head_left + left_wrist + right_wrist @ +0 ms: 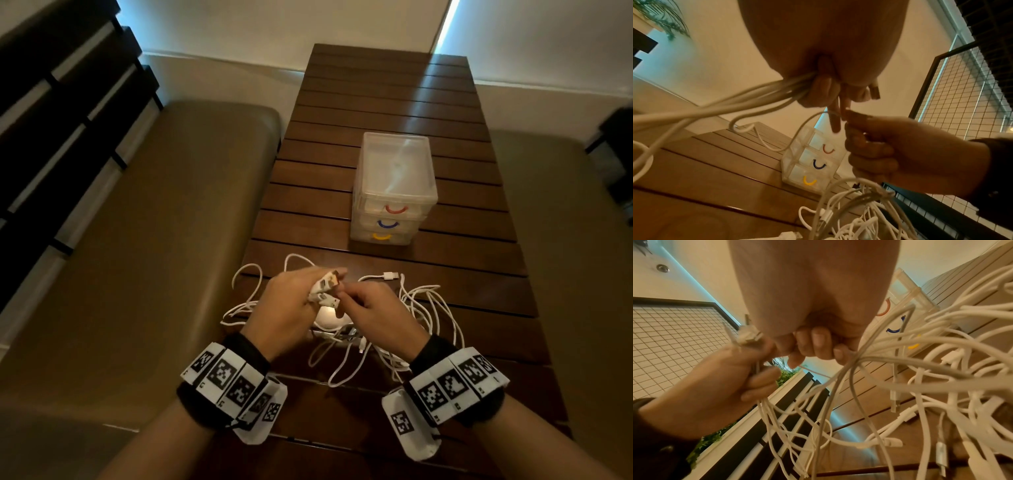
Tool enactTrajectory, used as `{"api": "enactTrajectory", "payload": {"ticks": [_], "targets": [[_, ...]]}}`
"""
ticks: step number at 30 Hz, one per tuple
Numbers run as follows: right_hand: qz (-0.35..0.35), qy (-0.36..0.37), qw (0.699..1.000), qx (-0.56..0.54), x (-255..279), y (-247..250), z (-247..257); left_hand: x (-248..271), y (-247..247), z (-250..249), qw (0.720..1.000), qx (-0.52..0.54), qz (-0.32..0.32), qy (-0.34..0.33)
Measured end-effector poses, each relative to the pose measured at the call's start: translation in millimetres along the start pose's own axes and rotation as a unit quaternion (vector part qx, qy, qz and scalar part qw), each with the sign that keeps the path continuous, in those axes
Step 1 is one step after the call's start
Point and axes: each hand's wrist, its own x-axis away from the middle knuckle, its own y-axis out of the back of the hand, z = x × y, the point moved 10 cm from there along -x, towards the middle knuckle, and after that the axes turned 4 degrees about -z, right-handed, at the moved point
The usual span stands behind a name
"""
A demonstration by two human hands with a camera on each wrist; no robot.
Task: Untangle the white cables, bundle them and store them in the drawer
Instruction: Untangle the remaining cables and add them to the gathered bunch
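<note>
A tangle of white cables (421, 308) lies on the near end of the wooden table (428, 102), spilling to both sides of my hands. My left hand (308, 291) grips a bunch of cable ends, and their USB plugs (325, 289) stick out past its fingers. In the left wrist view the cable strands (766, 97) trail out of that fist. My right hand (352, 301) sits right beside it, fingers curled round cable strands (851, 363) and pinching a thin one close to the plugs. The clear three-drawer unit (394, 192) stands farther back with all drawers closed.
The drawers carry red (395, 209), blue (387, 224) and yellow (382, 236) handles. Padded benches flank the table on the left (154, 240) and right (565, 240). A loose plug (388, 275) lies between my hands and the unit. A wire grid panel (962, 97) stands behind me.
</note>
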Motion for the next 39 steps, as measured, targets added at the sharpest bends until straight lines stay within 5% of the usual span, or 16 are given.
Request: {"api": "enactTrajectory", "payload": {"ticks": [7,13,17,20,24,28,30,34,39], "targets": [[0.01,0.001,1.0,-0.012,7.2,-4.4,-8.9,1.8,-20.6,16.9,0.989,-0.08,0.11,0.058],[0.013,0.007,1.0,0.025,5.8,-14.2,-27.8,-1.6,31.2,2.6,0.991,0.086,-0.042,0.09],[-0.032,0.01,0.999,0.038,0.3,1.3,-38.2,0.1,85.1,21.7,0.959,0.171,-0.201,0.107],[-0.028,0.014,0.997,0.077,-1.7,1.0,-39.6,2.8,97.1,39.2,0.955,0.126,-0.235,0.131],[-0.006,-0.002,0.995,0.096,0.6,-9.6,-45.0,-0.3,85.4,38.4,0.97,0.024,-0.203,0.133],[0.014,-0.012,0.993,0.114,0.8,-12.9,-43.5,-3.7,75.6,13.3,0.98,-0.024,-0.195,0.02],[0.019,0.002,0.992,0.121,-1.2,-14.0,-36.1,-5.5,50.4,-4.9,0.991,-0.043,-0.119,-0.042],[0.016,0.052,0.992,0.11,-0.9,-13.3,-14.5,1.5,-15.6,-1.1,0.988,-0.111,0.107,0.007],[0.021,0.048,0.992,0.114,6.2,-11.0,-19.1,1.4,-19.6,7.3,0.978,-0.167,0.123,0.031]]}}
